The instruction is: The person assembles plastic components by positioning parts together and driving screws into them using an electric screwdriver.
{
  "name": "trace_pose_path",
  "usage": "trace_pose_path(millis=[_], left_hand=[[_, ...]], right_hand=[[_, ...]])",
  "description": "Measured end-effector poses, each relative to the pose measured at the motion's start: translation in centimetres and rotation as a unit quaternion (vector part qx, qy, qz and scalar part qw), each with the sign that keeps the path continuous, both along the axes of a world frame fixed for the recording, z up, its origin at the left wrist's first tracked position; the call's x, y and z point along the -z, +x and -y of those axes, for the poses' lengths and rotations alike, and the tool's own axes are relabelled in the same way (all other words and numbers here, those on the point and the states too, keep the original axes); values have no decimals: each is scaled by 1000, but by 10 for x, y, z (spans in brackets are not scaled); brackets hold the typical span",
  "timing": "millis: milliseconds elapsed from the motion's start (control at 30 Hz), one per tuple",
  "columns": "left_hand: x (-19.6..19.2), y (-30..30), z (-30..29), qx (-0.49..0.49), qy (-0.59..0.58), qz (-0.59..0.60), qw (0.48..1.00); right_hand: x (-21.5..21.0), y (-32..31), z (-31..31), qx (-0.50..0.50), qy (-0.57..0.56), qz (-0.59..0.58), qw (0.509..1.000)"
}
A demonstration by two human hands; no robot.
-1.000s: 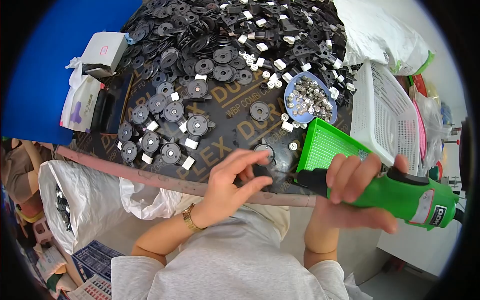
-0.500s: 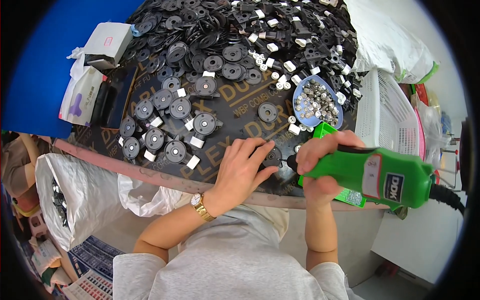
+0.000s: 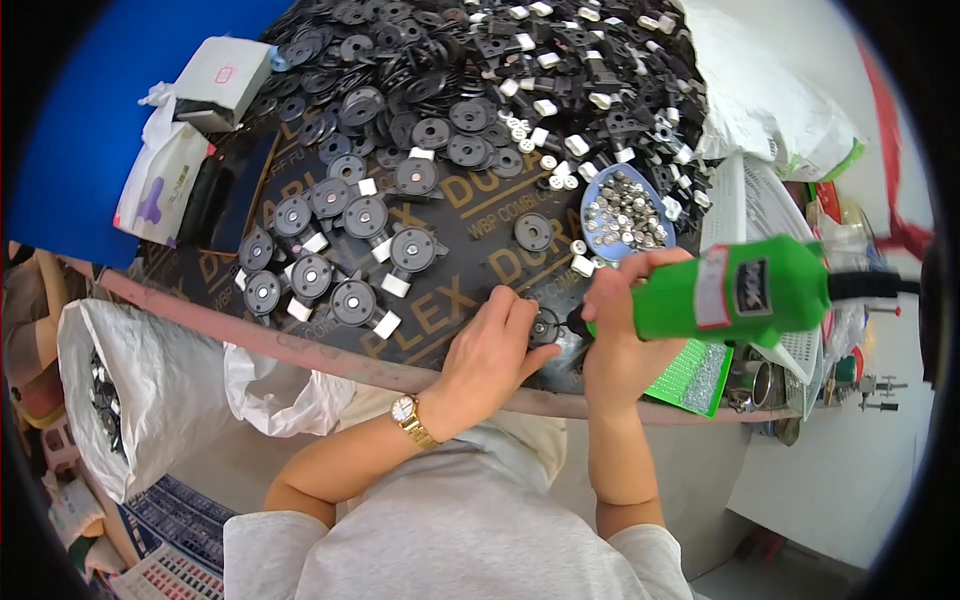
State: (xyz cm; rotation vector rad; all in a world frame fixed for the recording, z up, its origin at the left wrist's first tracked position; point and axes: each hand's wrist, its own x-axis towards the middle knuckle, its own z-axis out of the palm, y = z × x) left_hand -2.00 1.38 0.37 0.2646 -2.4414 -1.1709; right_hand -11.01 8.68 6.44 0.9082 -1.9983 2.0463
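My right hand (image 3: 622, 355) is wrapped round a green electric screwdriver (image 3: 690, 297), held nearly level with its black cable leaving to the right. The tool's dark tip points left at a round black plastic disc part (image 3: 545, 327) near the table's front edge. Against that disc's left side, my left hand (image 3: 482, 362) grips it between thumb and fingers. Whether the tip touches the disc's centre I cannot tell. A loose black disc (image 3: 533, 232) lies farther back. Several disc assemblies with white end caps (image 3: 353, 302) lie to the left of my hands.
Heaped black parts (image 3: 420, 60) fill the back of the table. At the right are a blue dish (image 3: 606, 254) of small metal pieces and a green tray (image 3: 716, 385) of small fasteners. A white sack (image 3: 170, 390) stands at the left, below the pink table edge (image 3: 250, 344).
The screwdriver and my right hand have shifted left, and the tool has turned more level. My left hand and the disc have come slightly nearer the front edge.
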Motion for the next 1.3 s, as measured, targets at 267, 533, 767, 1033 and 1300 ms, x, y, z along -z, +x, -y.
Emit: trace_pose_path(millis=[267, 533, 767, 1033, 1300], left_hand=[[-7, -3, -1, 4, -31, 6, 999], [-13, -1, 4, 48, -6, 49, 998], [-15, 10, 12, 48, -70, 36, 996], [-12, 7, 14, -3, -80, 25, 997], [-10, 6, 14, 4, -80, 58, 995]], right_hand=[[-18, -55, -40, -63, -196, -42, 978], [8, -103, -56, 0, -103, -44, 994], [15, -105, -54, -31, -124, -32, 991], [14, -102, -52, -42, -123, -27, 991], [15, -102, -53, -28, -97, -33, 994]])
